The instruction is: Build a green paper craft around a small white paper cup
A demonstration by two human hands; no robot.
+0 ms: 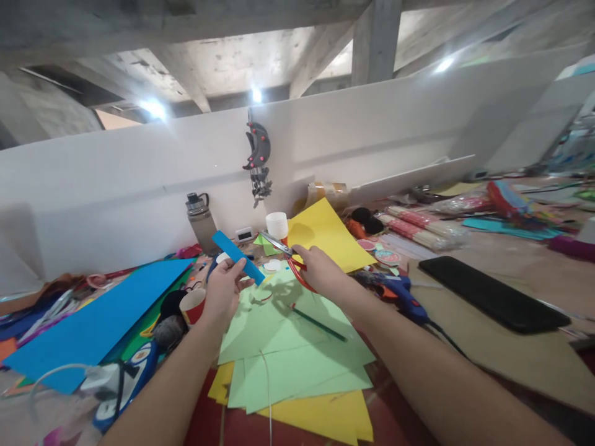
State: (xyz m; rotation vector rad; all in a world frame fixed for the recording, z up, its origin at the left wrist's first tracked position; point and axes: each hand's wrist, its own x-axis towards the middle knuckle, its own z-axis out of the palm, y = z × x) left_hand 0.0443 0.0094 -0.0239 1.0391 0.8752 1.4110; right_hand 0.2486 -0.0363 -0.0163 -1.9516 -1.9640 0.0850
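Between the thumb and fingers of my left hand [226, 289] is a narrow blue paper strip [238, 257], slanting down to the right. My right hand [320, 271] grips red-handled scissors [280, 245] by the loops, with the blades pointing up and left, apart from the strip. Whether the blades are parted is hard to see. Both hands are above a pile of light green paper sheets [297, 353]. A dark green pencil [318, 322] lies on the sheets below my right hand. Close to my left wrist stands a red and white paper cup [193, 305].
Large blue sheet [106, 316] and power strip [125, 384] lie at left. A water bottle [201, 223] and white cups [276, 225] stand at the back. Yellow paper [325, 232], a blue glue gun [404, 297] with cord and a black phone-like slab [493, 294] are right.
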